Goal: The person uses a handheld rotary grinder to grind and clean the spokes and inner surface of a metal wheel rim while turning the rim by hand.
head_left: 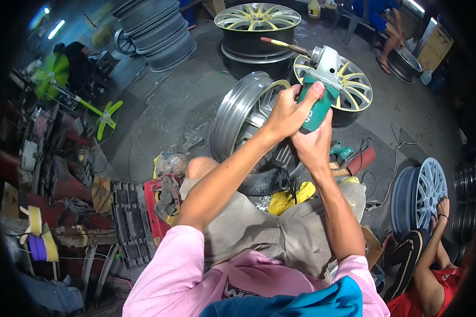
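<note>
Both my hands are raised in front of me around a green power grinder [318,103] with a silver metal head. Out of that head, toward the left, sticks a thin tapered rod [281,44] with a reddish tip. My left hand [291,112] is wrapped round the left side of the green body, thumb on top. From below, my right hand [316,141] grips its rear end. Beneath and left of the grinder, a silver wheel rim [225,119] leans on its side near my knees. Whether the rod is spinning, I cannot tell.
Gold-and-silver rims [257,18] stand ahead, with stacked rims [156,34] further left. A green fan [53,76] is at left. Another green tool [344,151] and a yellow cloth [291,198] lie close by. A person in red [433,285] handles a grey rim [407,195]; another person sits far right.
</note>
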Available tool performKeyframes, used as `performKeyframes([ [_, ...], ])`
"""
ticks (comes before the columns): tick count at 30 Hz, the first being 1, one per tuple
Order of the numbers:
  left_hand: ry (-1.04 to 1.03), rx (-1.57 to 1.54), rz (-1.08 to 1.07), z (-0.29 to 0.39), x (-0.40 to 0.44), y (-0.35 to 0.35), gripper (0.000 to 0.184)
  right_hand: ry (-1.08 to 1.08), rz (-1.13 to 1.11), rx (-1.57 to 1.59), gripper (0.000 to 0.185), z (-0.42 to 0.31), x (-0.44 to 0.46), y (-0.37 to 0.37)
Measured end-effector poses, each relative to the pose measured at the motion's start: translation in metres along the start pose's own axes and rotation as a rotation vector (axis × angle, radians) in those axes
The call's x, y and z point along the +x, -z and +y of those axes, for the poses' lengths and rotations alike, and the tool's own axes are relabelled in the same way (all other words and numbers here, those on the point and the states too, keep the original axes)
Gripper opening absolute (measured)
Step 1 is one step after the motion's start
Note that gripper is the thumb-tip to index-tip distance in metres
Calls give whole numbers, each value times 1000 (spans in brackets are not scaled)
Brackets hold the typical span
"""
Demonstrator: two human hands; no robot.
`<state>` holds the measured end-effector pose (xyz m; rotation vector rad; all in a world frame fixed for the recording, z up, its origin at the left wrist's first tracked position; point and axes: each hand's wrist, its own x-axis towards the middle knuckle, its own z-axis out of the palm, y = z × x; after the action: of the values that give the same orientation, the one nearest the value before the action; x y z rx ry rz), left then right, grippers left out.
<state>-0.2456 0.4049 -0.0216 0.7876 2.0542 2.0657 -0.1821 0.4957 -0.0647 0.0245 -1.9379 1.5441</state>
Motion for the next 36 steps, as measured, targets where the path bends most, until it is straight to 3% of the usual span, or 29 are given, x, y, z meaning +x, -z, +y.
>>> performKeyframes([
  [3, 47, -106, 2, -14, 5, -8, 52, -11, -13, -75, 65, 8, -1, 5],
  [5, 35, -134, -54, -15, 1, -13, 57, -52, -16, 150, 68, 13, -4, 9],
  [6, -129, 38, -86, -9, -3, -11, 57, -103, -1, 130, 71, 15, -4, 17],
  [7, -288, 215, -116, -6, -7, -8, 56, -158, 18, 172, 66, 14, -4, 25],
  [9, -326, 250, -146, -11, -10, -6, 53, -274, 46, 306, 38, 7, -1, 46],
  [11, -279, 237, -192, -6, -11, 11, 49, -247, 10, 359, 31, -9, 3, 57],
  [14, -264, 516, 36, -20, 1, 57, 45, -262, 96, 443, 30, -21, 11, 73],
  [17, -171, 990, 193, -44, 5, 101, 71, -226, 162, 492, 33, -21, 16, 89],
  [21, -10, 1237, -51, -81, 21, 141, 90, -201, 223, 454, 32, -16, 19, 106],
  [24, 128, 1231, -167, -92, 28, 135, 90, -227, 246, 478, 41, -12, 21, 113],
  [27, 45, 1333, -126, -102, 21, 127, 76, -272, 254, 494, 43, -4, 23, 121],
  [30, -108, 1352, -9, -117, 23, 126, 49, -311, 252, 399, 42, 3, 23, 126],
  [36, -68, 1323, -8, -112, 34, 161, 45, -379, 203, 289, 42, 10, 21, 121],
])
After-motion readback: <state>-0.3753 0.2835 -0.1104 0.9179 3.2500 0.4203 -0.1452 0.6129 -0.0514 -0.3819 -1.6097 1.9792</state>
